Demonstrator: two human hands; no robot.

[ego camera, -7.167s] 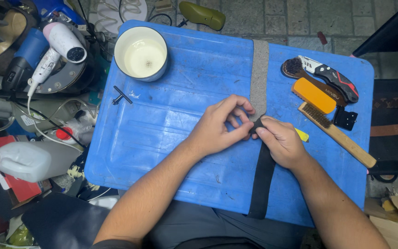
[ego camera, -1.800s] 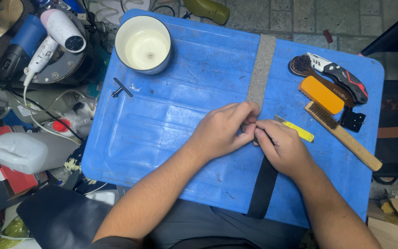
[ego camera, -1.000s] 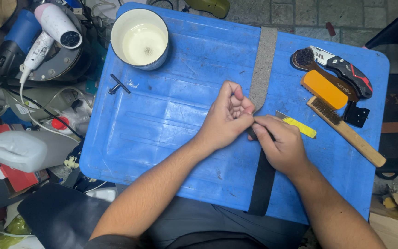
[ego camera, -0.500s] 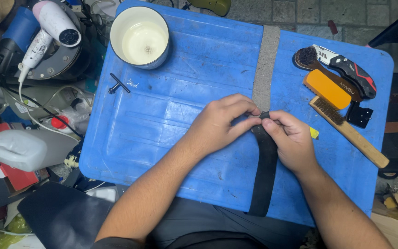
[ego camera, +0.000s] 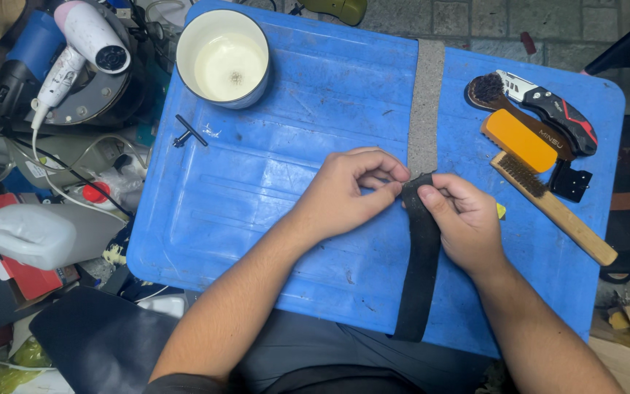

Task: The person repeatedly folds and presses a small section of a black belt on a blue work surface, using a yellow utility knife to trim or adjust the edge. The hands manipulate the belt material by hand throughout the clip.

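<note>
A long strap lies across the blue plastic board (ego camera: pixel 278 190): its far half (ego camera: pixel 426 102) is grey, its near half (ego camera: pixel 418 270) is black and hangs over the front edge. My left hand (ego camera: pixel 348 193) pinches the strap where grey meets black. My right hand (ego camera: pixel 461 219) grips the same spot from the right, thumb on the black layer, which is lifted slightly off the grey. A small yellow object (ego camera: pixel 501 211) peeks out beside my right hand.
A white bowl (ego camera: pixel 224 58) with pale liquid stands at the board's far left, a small black key (ego camera: pixel 189 131) near it. Brushes (ego camera: pixel 548 204), an orange block (ego camera: pixel 519 140) and a folding knife (ego camera: pixel 555 113) lie right. A hairdryer (ego camera: pixel 85 40), a white bottle (ego camera: pixel 34 233) and cables crowd the left.
My hands have stayed on the strap's middle. The yellow tool that lay visible beside my right hand is now almost covered by it, and both hands pinch the black layer's end.
</note>
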